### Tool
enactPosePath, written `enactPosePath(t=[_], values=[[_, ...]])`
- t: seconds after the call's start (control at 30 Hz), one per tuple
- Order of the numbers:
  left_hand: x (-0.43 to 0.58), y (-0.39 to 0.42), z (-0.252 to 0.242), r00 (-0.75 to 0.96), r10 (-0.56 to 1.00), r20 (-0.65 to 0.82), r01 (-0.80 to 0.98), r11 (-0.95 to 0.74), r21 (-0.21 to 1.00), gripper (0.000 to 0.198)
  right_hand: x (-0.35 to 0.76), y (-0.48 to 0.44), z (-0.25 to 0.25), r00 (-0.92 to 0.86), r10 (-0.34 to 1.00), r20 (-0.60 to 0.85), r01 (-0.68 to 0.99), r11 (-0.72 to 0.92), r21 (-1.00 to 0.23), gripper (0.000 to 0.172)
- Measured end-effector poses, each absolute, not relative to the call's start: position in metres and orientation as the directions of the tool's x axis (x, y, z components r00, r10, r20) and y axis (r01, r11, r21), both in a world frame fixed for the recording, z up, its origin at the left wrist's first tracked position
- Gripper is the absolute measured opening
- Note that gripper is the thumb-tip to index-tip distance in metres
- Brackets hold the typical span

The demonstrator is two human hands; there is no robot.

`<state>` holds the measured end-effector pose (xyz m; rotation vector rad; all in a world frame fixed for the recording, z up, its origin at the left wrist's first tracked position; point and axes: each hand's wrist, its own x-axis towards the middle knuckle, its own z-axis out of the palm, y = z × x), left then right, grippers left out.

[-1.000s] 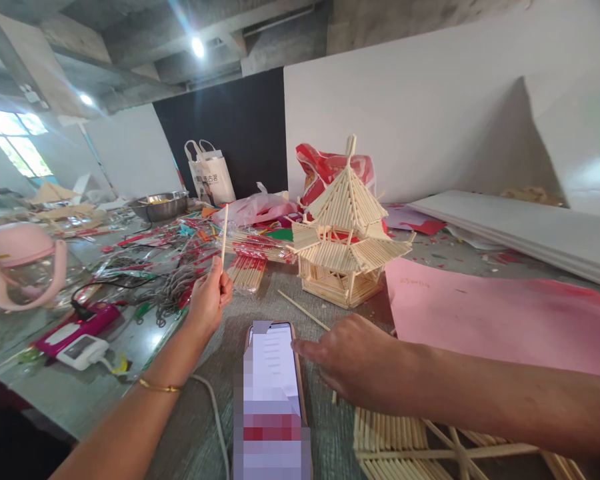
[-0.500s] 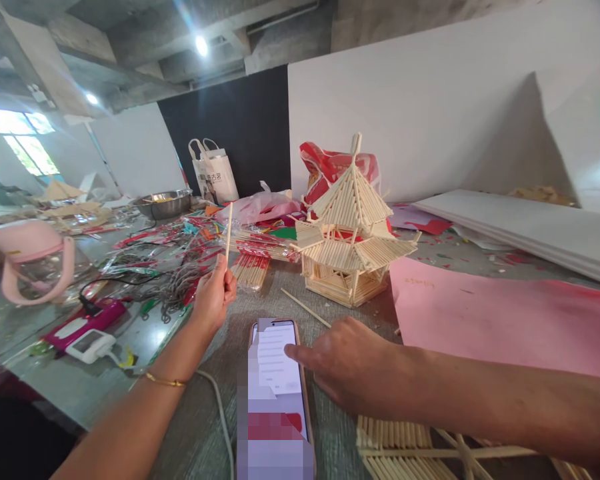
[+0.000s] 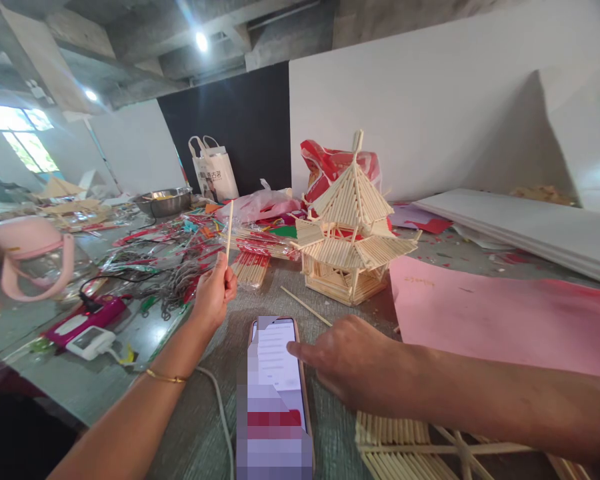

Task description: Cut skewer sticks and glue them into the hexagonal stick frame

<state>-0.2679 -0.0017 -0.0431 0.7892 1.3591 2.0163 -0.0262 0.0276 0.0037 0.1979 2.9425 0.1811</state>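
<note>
My left hand (image 3: 214, 290) is closed around the lower end of a thin wooden stick (image 3: 230, 227), which it holds upright. With its index finger stretched out, my right hand (image 3: 350, 360) points onto the lit screen of a smartphone (image 3: 275, 360); the other fingers are curled, and nothing shows in them. The phone lies flat, partly blurred out. Behind it stands a pagoda model (image 3: 353, 247) built of wooden sticks, with two roof tiers. A loose stick (image 3: 305, 305) lies between phone and model. Under my right forearm is a flat panel of sticks (image 3: 405, 447), partly hidden.
Pink paper (image 3: 480, 313) and white boards (image 3: 525, 227) lie at the right. At the left are a pink-lidded jug (image 3: 35, 260), a magenta power strip (image 3: 85, 320) and cords. Bundled sticks (image 3: 251, 268), plastic bags, a metal bowl (image 3: 165, 202) and a tote bag (image 3: 214, 173) sit farther back.
My left hand still holds the stick in nearly the same place. The right index finger has shifted very slightly over the phone screen; the view has moved a little.
</note>
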Motion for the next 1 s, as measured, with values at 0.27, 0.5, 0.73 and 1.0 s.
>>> enactPosePath(t=[0.27,0.5,0.73,1.0], values=[[-0.267,-0.002,-0.043,-0.666,0.730,0.153,-0.129,-0.315,0.940,0.051,-0.025,0.024,0.006,-0.972,0.165,-0.166,0.145,0.981,0.126,0.040],[-0.269,-0.002,-0.046,-0.644,0.746,0.169,-0.120,-0.317,0.941,0.050,-0.023,0.027,0.003,-0.976,0.146,-0.159,0.130,0.986,0.109,0.044],[-0.268,-0.002,-0.045,-0.658,0.738,0.152,-0.141,-0.319,0.937,0.048,-0.024,0.026,-0.003,-0.981,0.118,-0.154,0.096,0.985,0.144,0.048],[-0.270,-0.002,-0.047,-0.654,0.738,0.164,-0.137,-0.329,0.934,0.050,-0.031,0.027,-0.011,-0.994,0.067,-0.092,0.056,0.991,0.121,0.043]])
